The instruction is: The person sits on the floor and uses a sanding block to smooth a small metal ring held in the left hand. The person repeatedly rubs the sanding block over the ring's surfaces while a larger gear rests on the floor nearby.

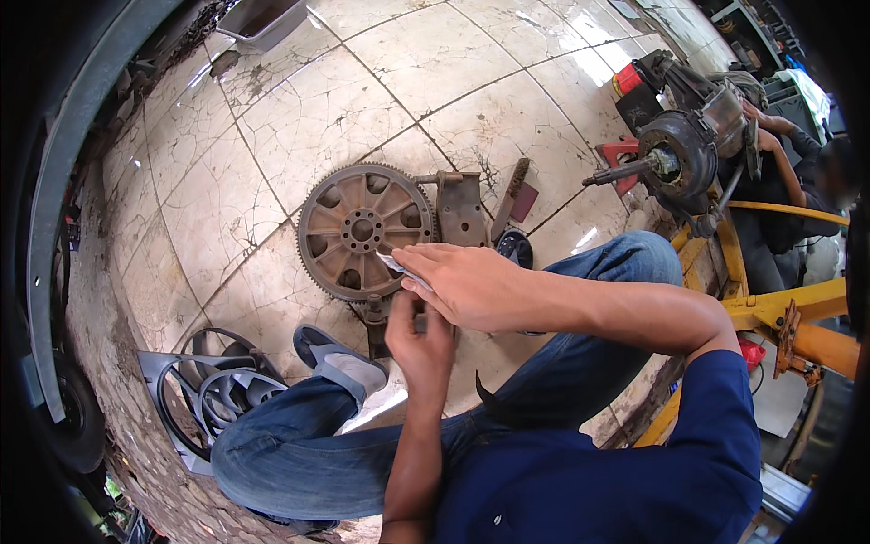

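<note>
A rusty brown flywheel (343, 208) with a toothed rim and spoked face lies flat on a metal support in front of me. My right hand (458, 281) reaches over its near right edge, fingers pressed together on a thin folded whitish sheet (391, 263), whose material I cannot make out. Just below, close to the rim, is my left hand (420, 344) with its fingers curled in. What those fingers grip, if anything, is hidden. Beside the flywheel's right edge sits a rusty metal bracket (460, 210) with a bolt-like bar at its top.
A wire brush (510, 199) and a dark red sheet (524, 203) lie right of the bracket. Grey plastic wheel covers (217, 390) rest at lower left. At right, another person (797, 181) handles a greasy hub assembly (675, 154) near a yellow frame (797, 304). A grey tray (263, 27) stands far left.
</note>
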Available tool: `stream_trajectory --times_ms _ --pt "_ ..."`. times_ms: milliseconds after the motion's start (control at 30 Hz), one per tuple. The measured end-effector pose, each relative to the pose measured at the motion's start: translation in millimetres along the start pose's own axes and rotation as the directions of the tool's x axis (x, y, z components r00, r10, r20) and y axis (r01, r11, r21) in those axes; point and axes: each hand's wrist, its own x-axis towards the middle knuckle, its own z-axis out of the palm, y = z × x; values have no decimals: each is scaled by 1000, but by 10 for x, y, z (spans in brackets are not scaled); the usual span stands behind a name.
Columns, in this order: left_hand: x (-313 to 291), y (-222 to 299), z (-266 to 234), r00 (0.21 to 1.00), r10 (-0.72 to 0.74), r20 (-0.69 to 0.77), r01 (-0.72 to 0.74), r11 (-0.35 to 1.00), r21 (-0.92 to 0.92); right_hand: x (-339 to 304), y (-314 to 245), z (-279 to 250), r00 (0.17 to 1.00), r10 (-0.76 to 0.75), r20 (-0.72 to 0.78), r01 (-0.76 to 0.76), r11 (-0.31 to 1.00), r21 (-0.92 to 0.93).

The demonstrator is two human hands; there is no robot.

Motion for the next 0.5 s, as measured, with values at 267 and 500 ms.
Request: stream_trajectory --times_ms 267,500 --pt "128 70 -172 981 -152 -119 137 982 -129 1 -87 -12 998 43 -42 -40 997 72" --pt "110 198 -232 980 -199 -8 180 902 -393 136 -102 -325 982 22 -186 -5 996 89"
